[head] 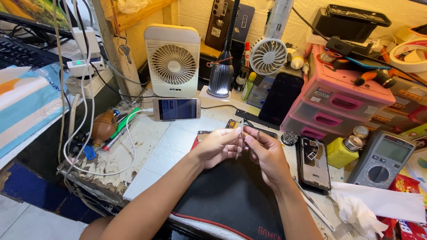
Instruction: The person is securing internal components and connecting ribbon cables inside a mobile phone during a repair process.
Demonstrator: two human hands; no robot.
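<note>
Cluttered and chipped, the white repair surface [133, 155] carries a black mat [231, 200] at the front, a white desk fan [172, 60] at the back, a phone [176, 109] lying on its side with its screen lit, and pink drawers [338, 102] to the right. Over the mat the two hands meet fingertip to fingertip. The left hand [218, 146] is curled, thumb and forefinger closed together, and the right hand [264, 153] pinches a very small, thin part [257, 133] that is too tiny to identify; whether the left also grips it I cannot tell. Such a piece looks nearly weightless, stiff but easily bent or lost, so a light pinch at its edges with the fingertips seems the safe hold, kept low over the mat. Just behind the fingers lies a small circuit board [232, 124], and to the right an opened phone body [314, 162] rests back-up, near a yellow bottle [344, 151], a grey multimeter [382, 160] and crumpled tissue [360, 213].
</note>
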